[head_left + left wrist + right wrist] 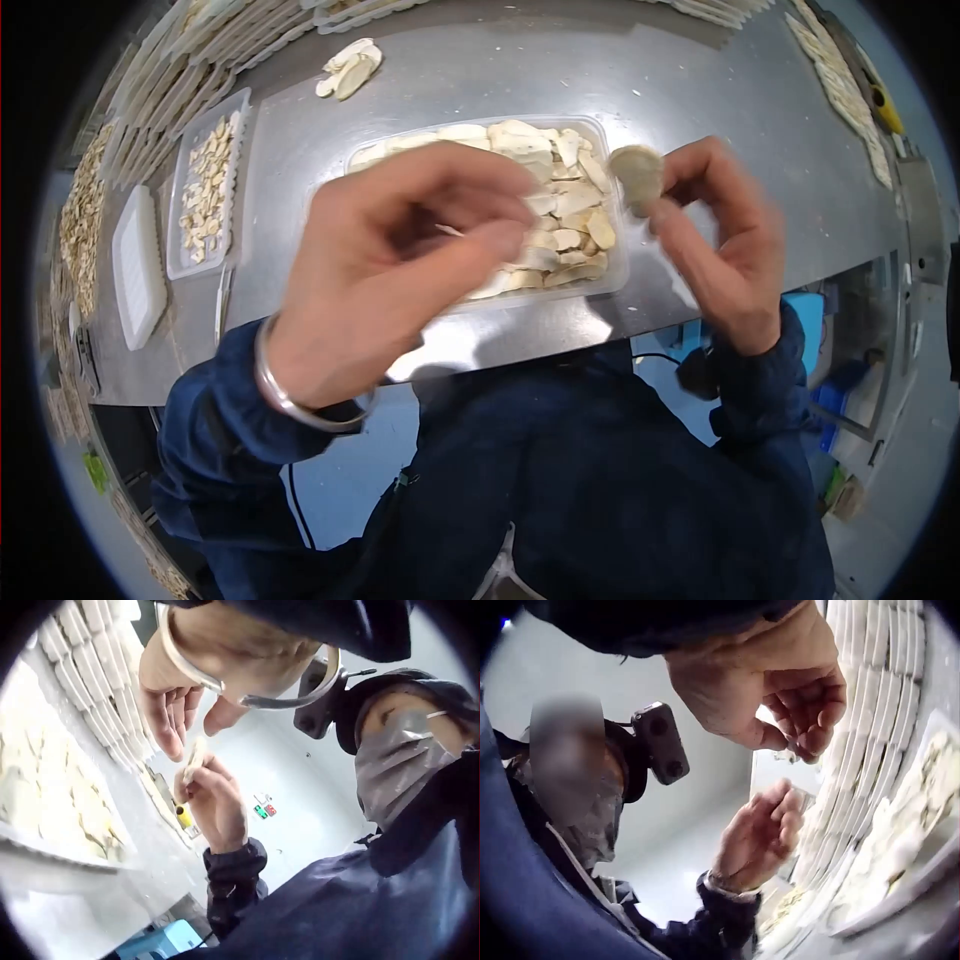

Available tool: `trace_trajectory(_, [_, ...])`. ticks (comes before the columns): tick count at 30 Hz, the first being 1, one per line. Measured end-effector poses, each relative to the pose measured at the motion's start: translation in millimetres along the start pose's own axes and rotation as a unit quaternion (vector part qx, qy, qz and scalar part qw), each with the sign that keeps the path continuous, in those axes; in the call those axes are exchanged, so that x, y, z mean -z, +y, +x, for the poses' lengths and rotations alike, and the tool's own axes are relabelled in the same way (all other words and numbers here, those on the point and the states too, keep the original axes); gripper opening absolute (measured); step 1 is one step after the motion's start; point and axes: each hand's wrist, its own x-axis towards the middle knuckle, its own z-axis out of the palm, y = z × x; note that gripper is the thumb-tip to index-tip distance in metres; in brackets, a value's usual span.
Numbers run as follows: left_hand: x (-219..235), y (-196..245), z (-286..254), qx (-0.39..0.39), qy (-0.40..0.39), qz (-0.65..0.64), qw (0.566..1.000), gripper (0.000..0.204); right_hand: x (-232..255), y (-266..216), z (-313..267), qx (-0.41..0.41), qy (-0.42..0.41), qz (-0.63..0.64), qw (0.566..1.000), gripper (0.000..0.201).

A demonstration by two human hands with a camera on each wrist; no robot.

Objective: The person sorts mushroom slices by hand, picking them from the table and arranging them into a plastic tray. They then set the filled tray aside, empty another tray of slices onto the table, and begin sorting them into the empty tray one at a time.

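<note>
Pale dried slices fill a clear plastic tray [618, 250] on the steel table. Above the tray's left part hovers the left hand [370, 260], its fingers bent loosely with a gap to the thumb; nothing is seen in its grip. To the right of the tray the right hand [735, 240] pinches one round, greyish slice [637, 175] between thumb and fingers. In the left wrist view that slice [195, 760] is between the right hand's [217, 806] fingertips, just below the left hand [180, 697]. The right wrist view shows the right hand [780, 705] above the left hand [757, 840].
A small pile of slices [350, 70] lies behind the tray. At the left stand a tray of small pieces [240, 115], a white lid-like tray [138, 265], a thin tool [222, 305] and stacked trays [150, 90]. Long slices [845, 95] line the right edge.
</note>
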Motion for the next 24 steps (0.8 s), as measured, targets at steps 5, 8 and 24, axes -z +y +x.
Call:
trace_trajectory(5, [71,-10,-39,-0.052,0.182,0.161,0.969,0.027,45,73,-20,0.009,-0.023,-0.437,0.899,0.016])
trace_trajectory(8, [106,-43,-79,-0.028,0.331,0.126,0.935,0.028,48,81,-31,0.013,-0.071,-0.395,0.916,0.02])
trace_trajectory(24, [108,-144,-157,-0.038,0.457,-0.009,0.888,0.019,51,94,-43,-0.088,-0.037,-0.31,0.946,0.018])
